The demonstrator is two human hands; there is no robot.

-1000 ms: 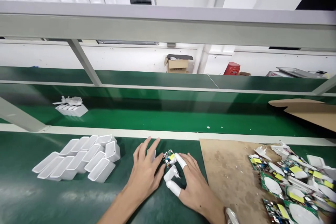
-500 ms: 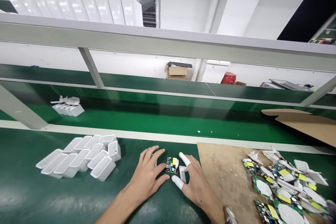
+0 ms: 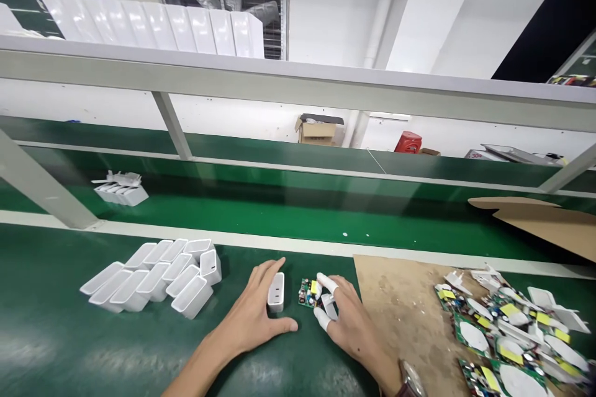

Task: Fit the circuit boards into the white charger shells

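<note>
My right hand point(image 3: 347, 319), with white finger cots on the thumb and a finger, pinches a small green circuit board point(image 3: 306, 293). The board carries a yellow-wrapped component and a white plastic piece point(image 3: 329, 307) at its right end. My left hand point(image 3: 254, 304) is spread around a white plastic case point(image 3: 276, 291), its thumb apart from the forefinger. The case's visible end face has small slots, and it lies to the left of the board. Contact between the left fingers and the case is partly hidden.
Several open white cases point(image 3: 149, 276) stand grouped at left. On the right, a brown cardboard sheet point(image 3: 386, 316) lies beside and under a pile of circuit boards point(image 3: 512, 335). More white cases point(image 3: 121, 192) sit behind the pale divider point(image 3: 261, 245). A metal frame point(image 3: 298, 84) spans above.
My left thumb and fingers have spread away from the board, bringing the white case's slotted face into view. The right hand keeps the board, now slightly farther right. The camera view has shifted slightly.
</note>
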